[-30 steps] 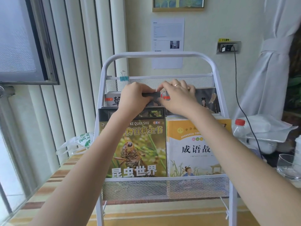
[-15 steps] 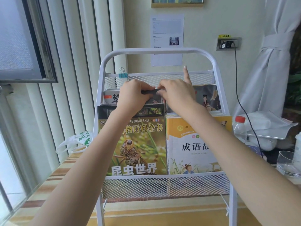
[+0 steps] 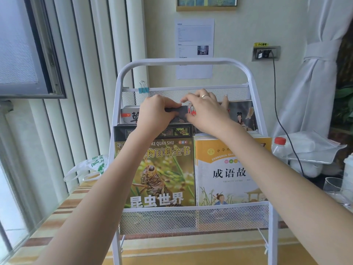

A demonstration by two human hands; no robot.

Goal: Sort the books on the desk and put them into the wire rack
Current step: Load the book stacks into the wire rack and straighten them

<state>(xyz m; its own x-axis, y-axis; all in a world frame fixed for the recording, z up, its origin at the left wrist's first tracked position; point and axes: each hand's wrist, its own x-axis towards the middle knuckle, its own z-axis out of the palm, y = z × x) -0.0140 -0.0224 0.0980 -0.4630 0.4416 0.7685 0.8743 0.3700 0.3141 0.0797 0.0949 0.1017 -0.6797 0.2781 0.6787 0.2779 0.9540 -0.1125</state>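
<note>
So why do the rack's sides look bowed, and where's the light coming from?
Head view: the wide-angle lens bows the wire rack frame and the blinds; soft daylight enters from the window at left, shadows are faint, and both forearms blur slightly near the frame's bottom edge.

This looks like a room in a home, a reading corner by a window. A white wire rack (image 3: 183, 62) of children's books (image 3: 227, 173) stands on a striped tabletop (image 3: 57, 211), with vertical blinds (image 3: 99, 54) and a tied-back curtain (image 3: 321, 60) at either side. A framed picture (image 3: 206, 4), a taped-up sheet (image 3: 193, 41) and a wall socket (image 3: 265, 53) mark the pale wall, and a bottle (image 3: 279, 148) and glass (image 3: 333, 186) sit nearby.
</note>
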